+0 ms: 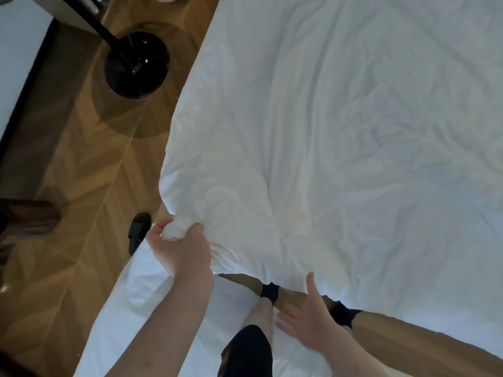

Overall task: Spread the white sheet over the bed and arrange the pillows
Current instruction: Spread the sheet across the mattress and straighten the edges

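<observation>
A large white sheet (340, 137) lies crumpled across the bed and fills most of the view. My left hand (181, 250) is closed on the sheet's near left corner, which is bunched in my fist at the bed's corner. Just below the sheet's near edge, my right hand (304, 319) hovers with fingers spread and holds nothing. No pillows can be seen. More white fabric (152, 317) lies low at the bottom left, under my left forearm.
A black round lamp base (137, 65) with its pole stands on the wooden herringbone floor (81, 186) to the left of the bed. A black slipper (138, 231) lies on the floor near my left hand. My legs and dark socks stand at the bed's near edge.
</observation>
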The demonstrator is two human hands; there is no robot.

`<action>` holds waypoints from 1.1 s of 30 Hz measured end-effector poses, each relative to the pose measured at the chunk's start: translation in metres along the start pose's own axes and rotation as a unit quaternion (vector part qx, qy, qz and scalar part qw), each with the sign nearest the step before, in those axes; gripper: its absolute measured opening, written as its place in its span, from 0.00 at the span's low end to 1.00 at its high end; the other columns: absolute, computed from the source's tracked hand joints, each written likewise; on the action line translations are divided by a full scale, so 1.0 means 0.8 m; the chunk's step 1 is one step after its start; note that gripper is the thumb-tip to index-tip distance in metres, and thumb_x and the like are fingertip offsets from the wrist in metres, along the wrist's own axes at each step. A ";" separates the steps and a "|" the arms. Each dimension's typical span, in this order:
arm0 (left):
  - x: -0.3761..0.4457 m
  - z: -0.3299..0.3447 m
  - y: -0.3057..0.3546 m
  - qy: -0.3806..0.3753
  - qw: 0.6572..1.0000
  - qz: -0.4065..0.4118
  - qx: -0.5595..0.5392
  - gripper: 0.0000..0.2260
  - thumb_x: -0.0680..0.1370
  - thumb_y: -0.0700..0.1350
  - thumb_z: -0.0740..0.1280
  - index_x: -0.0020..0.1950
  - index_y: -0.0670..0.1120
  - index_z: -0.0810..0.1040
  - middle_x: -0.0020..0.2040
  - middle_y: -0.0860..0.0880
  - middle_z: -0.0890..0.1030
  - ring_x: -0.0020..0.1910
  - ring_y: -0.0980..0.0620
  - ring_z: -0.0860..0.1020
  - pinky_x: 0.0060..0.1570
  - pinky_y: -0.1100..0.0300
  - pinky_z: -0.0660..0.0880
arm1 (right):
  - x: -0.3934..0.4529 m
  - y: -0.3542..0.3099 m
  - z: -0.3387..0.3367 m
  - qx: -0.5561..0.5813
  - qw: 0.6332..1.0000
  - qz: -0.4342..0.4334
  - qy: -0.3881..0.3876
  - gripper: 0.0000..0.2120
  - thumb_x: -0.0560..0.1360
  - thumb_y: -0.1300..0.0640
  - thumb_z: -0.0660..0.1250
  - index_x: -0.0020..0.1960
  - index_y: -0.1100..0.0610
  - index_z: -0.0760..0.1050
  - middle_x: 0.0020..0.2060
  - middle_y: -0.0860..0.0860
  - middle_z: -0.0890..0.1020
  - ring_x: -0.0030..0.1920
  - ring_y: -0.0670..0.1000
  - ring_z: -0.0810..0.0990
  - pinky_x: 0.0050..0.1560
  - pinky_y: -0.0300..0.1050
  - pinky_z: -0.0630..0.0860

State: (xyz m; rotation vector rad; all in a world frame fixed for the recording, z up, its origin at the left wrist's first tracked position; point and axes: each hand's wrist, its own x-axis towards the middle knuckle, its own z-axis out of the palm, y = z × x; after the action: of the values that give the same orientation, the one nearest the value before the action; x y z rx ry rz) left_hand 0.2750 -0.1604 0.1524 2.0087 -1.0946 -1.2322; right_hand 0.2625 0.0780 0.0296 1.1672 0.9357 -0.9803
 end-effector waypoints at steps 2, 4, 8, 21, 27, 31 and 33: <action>-0.007 0.001 0.004 -0.008 1.000 0.011 0.013 0.22 0.72 0.35 0.73 0.61 0.51 0.72 0.52 0.53 0.78 0.46 0.55 0.80 0.38 0.63 0.74 | -0.009 -0.016 -0.005 0.145 0.988 -0.035 -0.033 0.51 0.63 0.24 0.71 0.76 0.52 0.64 0.67 0.59 0.77 0.65 0.61 0.79 0.61 0.59 0.77; -0.004 0.001 0.009 -0.007 1.000 0.011 0.014 0.22 0.72 0.36 0.74 0.60 0.52 0.72 0.53 0.52 0.79 0.47 0.52 0.80 0.40 0.61 0.76 | -0.033 -0.041 -0.003 0.238 0.966 -0.103 -0.005 0.39 0.72 0.38 0.74 0.75 0.54 0.65 0.61 0.58 0.81 0.58 0.58 0.83 0.59 0.52 0.80; 0.001 0.004 0.028 -0.004 1.000 0.001 0.024 0.22 0.71 0.39 0.74 0.59 0.55 0.71 0.54 0.53 0.78 0.51 0.48 0.80 0.44 0.56 0.78 | -0.059 -0.079 -0.004 0.260 0.953 -0.147 -0.043 0.36 0.66 0.54 0.80 0.71 0.56 0.72 0.50 0.49 0.82 0.38 0.45 0.83 0.30 0.37 0.80; -0.037 0.040 0.063 -0.049 0.999 -0.009 -0.010 0.22 0.73 0.40 0.75 0.61 0.56 0.71 0.55 0.54 0.77 0.50 0.52 0.79 0.48 0.57 0.80 | -0.061 -0.096 0.007 0.294 0.944 -0.147 0.017 0.08 0.81 0.55 0.66 0.56 0.60 0.76 0.39 0.53 0.87 0.36 0.49 0.87 0.37 0.42 0.83; -0.011 0.036 0.059 -0.055 0.980 0.126 0.143 0.24 0.71 0.39 0.74 0.62 0.55 0.70 0.62 0.51 0.74 0.55 0.49 0.75 0.55 0.56 0.78 | -0.132 -0.156 -0.008 0.261 0.890 -0.318 0.197 0.14 0.70 0.70 0.66 0.53 0.57 0.79 0.45 0.51 0.81 0.41 0.50 0.80 0.34 0.41 0.78; 0.006 0.034 0.066 -0.074 0.963 0.158 0.207 0.25 0.73 0.38 0.73 0.66 0.53 0.71 0.65 0.50 0.69 0.53 0.47 0.74 0.53 0.53 0.77 | -0.180 -0.138 0.001 0.148 0.858 -0.424 0.250 0.14 0.71 0.68 0.67 0.55 0.59 0.81 0.46 0.53 0.84 0.41 0.52 0.82 0.37 0.42 0.77; 0.011 0.036 0.074 -0.083 0.957 0.172 0.218 0.25 0.73 0.39 0.73 0.67 0.53 0.71 0.67 0.48 0.68 0.52 0.46 0.74 0.54 0.53 0.77 | -0.186 -0.135 0.002 0.119 0.848 -0.444 0.264 0.15 0.70 0.66 0.69 0.56 0.59 0.79 0.46 0.53 0.83 0.41 0.52 0.82 0.37 0.41 0.76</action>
State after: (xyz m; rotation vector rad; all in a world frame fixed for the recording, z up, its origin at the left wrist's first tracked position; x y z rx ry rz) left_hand 0.2303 -0.1993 0.1813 1.9179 -1.8459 -1.0525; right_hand 0.1150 0.0816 0.1395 1.2419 1.9474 -1.5746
